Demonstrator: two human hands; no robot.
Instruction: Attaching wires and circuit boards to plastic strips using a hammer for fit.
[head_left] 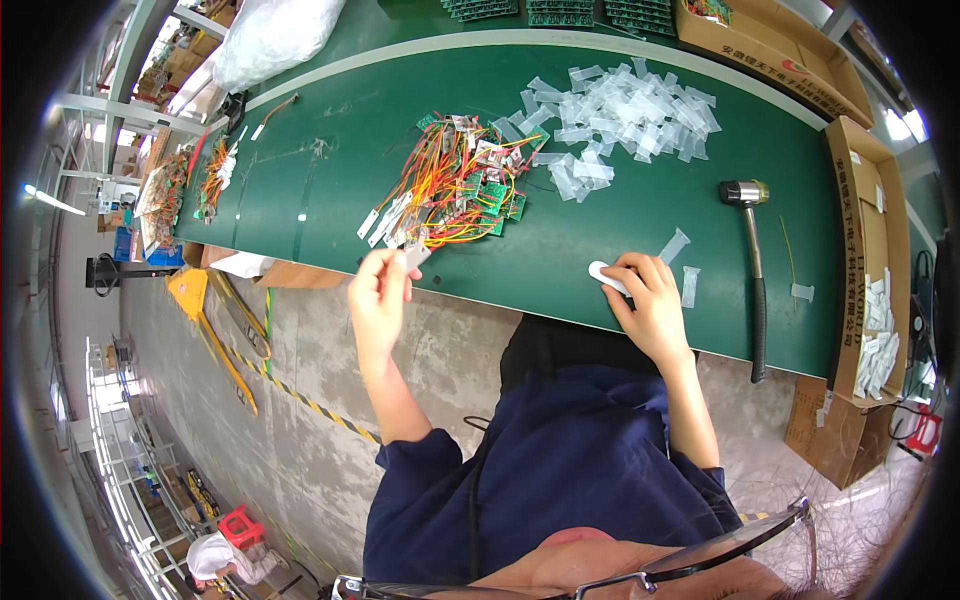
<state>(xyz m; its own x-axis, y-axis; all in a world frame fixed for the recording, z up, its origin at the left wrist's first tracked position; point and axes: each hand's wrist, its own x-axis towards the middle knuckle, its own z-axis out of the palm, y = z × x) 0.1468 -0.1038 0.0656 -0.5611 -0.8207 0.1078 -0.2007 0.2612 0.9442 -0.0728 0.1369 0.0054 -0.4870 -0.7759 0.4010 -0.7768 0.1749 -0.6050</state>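
**Two hands, two small parts at the bench edge**

My left hand (380,295), left of centre in the frame, was closed in a pinch on a small flat whitish strip (415,256), lifted just off the near edge of the green bench mat (560,250). My right hand (650,305), right of centre, lay on the mat with its fingers curled over a small white oblong piece (603,273), pressing it down. I judged that the pinch should stay near the strip's end, and that the right hand should keep its piece flat so it would not skid.

Just beyond the right hand lay two loose clear plastic sleeves (682,262). To the right, a black-handled mallet with a dark head (752,250) ran down the mat, apart from both hands.

Further up, above the left hand, sat a tangle of small green circuit boards with red, orange and yellow wires (455,180). Behind it, in the upper middle, was a heap of clear plastic sleeves (620,115). An open cardboard box (865,250) stood at the right rim.
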